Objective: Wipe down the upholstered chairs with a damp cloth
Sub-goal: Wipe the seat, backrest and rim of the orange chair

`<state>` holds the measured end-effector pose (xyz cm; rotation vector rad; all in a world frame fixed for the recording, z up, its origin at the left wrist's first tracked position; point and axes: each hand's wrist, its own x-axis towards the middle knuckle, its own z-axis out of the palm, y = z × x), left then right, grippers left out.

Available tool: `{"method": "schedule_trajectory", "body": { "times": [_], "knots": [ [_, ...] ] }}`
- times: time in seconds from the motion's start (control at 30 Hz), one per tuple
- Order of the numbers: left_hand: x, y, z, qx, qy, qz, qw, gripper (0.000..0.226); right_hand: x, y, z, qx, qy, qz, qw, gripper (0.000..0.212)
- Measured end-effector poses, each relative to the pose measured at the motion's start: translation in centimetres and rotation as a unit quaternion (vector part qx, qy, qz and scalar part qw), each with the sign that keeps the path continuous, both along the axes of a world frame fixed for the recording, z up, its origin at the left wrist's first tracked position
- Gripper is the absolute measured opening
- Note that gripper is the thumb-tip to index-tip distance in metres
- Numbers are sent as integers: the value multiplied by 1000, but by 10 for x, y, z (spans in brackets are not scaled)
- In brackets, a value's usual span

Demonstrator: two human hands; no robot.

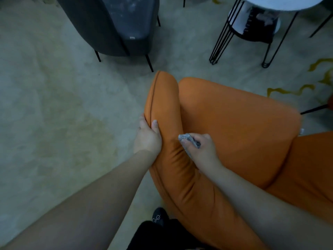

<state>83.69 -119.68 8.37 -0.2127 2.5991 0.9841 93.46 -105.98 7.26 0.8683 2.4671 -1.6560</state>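
An orange upholstered chair fills the lower right of the head view, seen from above. My left hand grips the outer edge of its padded left armrest, thumb on top. My right hand is closed around a small crumpled grey cloth and presses it into the crease where the armrest meets the seat cushion. Most of the cloth is hidden inside the fist.
A dark grey upholstered chair on thin black legs stands at the top centre. A round white table with black hairpin legs stands top right. Grey-green carpet spreads to the left. My black shoe is beside the chair base.
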Motion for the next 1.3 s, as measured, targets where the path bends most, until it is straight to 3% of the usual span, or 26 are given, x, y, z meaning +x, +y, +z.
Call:
{"method": "schedule_trajectory", "body": {
  "times": [0.17,0.27,0.4,0.53,0.83,1.0,1.3],
  "knots": [
    [-8,-34,19,-6,-63,-119,991,61,-9,3,33,51,26,5,998,15],
    [-5,-67,37,-74,-48,-184,979,56,-19,-8,46,80,42,-12,996,26],
    [-12,-121,55,-171,-16,-282,944,54,-40,-42,63,111,49,-13,993,9],
    [-45,-180,69,-228,35,-371,899,54,-83,-91,71,138,70,-41,987,20],
    [-149,-295,101,-261,111,-413,865,51,-190,-195,82,136,81,-61,985,62],
    [-197,-312,101,-267,112,-427,857,50,-216,-216,92,144,54,-97,983,30],
    [-294,-269,88,-262,105,-441,852,49,-300,-166,85,150,45,-117,981,26]
  ]
}}
